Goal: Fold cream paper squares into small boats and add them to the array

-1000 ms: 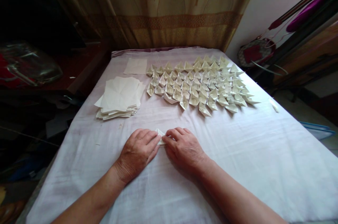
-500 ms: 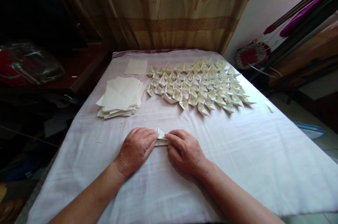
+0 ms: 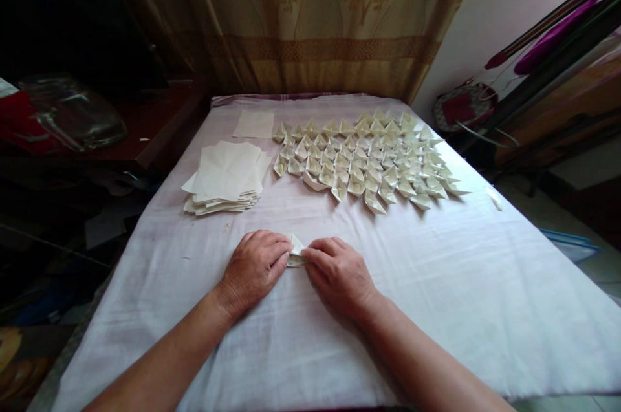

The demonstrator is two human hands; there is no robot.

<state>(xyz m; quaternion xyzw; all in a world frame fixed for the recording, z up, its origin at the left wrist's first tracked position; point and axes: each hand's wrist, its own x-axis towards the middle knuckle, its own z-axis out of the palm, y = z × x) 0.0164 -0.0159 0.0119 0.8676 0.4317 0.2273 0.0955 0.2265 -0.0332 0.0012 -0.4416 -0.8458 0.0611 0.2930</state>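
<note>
A small folded piece of cream paper (image 3: 295, 250) lies on the white cloth between my two hands. My left hand (image 3: 255, 266) rests on the cloth with its fingertips curled onto the paper's left side. My right hand (image 3: 338, 273) pinches the paper's right side with bent fingers. Most of the paper is hidden under my fingers. Beyond the hands, several rows of folded paper boats (image 3: 363, 156) cover the far middle of the cloth. A stack of flat cream paper sheets (image 3: 226, 176) sits at the far left.
The table under the white cloth (image 3: 460, 295) drops off at the left and right edges. One loose sheet (image 3: 253, 123) lies at the back left. A small paper scrap (image 3: 494, 198) lies by the right edge. A patterned curtain (image 3: 310, 17) hangs behind.
Both hands stay on the folded paper, with their fingers shifting slightly as they press it. The view has tilted a little, so the table sits lower in the frame.
</note>
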